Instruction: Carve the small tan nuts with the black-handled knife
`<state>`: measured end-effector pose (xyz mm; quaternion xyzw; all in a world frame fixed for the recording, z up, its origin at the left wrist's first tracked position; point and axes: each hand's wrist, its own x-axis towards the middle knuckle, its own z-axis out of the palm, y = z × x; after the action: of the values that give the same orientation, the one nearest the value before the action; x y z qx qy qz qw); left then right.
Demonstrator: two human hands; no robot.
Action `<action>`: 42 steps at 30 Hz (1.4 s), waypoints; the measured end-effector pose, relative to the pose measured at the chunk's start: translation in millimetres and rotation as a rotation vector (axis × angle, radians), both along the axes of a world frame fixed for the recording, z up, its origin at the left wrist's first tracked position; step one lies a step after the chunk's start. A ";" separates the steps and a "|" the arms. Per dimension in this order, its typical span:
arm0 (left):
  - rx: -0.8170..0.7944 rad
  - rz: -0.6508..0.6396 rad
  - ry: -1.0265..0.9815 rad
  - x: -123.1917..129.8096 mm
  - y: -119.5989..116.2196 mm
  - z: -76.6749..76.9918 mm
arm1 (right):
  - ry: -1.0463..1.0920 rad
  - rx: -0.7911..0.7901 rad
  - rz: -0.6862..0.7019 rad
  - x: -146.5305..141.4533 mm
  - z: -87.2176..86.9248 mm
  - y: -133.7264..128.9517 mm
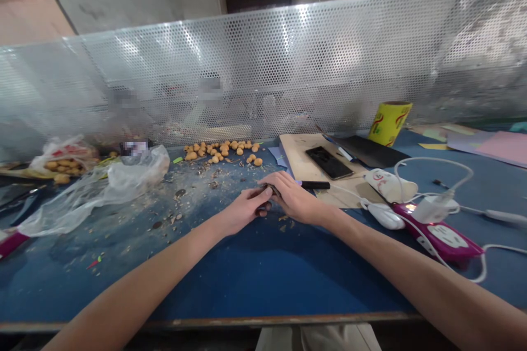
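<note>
- The left hand (pixel 246 209) and right hand (pixel 293 197) meet over the blue table (pixel 263 285), both grips closed on a small dark object (pixel 265 190), too covered by fingers to identify.
- A black handle (pixel 315 185) lies just right of the right hand.
- Tan nuts (pixel 222 149) lie further away, with shell crumbs (pixel 197 186) scattered nearer the hands.

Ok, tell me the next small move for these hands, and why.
I'd probably ease the left hand and right hand slightly apart to check the small dark object between them, since the fingers hide most of it. Brown crumbs lie scattered nearby on the blue worktop, so keeping it low there seems sensible.
</note>
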<state>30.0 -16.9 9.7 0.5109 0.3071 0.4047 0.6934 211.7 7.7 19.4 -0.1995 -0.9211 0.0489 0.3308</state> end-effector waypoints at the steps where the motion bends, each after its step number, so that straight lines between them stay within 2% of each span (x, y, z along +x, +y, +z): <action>1: 0.006 0.020 -0.002 0.4 0.4 -1.2 | -0.004 0.003 0.001 0.1 0.0 0.1; 5: 0.027 0.069 0.007 0.3 1.6 -3.6 | -0.010 0.010 -0.010 0.5 -0.1 0.2; 10: 0.039 -0.078 0.064 -1.8 -0.8 -1.1 | -0.004 -0.003 -0.026 3.2 1.9 0.3; 17: -0.008 -0.082 -0.053 -2.4 1.7 -2.0 | 0.021 -0.036 -0.018 5.0 2.9 2.4; 26: 0.018 -0.051 -0.003 -1.4 0.2 -3.9 | 0.022 -0.135 -0.048 9.6 2.0 0.8; 33: 0.090 -0.051 -0.007 -2.0 0.2 -4.5 | -0.022 -0.122 0.017 10.9 3.6 3.4; 42: 0.073 -0.060 0.003 -2.6 1.5 -7.1 | -0.094 -0.143 0.039 10.8 5.7 -0.6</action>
<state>27.4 -15.4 2.6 0.5456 0.2775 0.3938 0.6857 222.5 7.1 25.1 -0.2066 -0.9334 0.1117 0.2712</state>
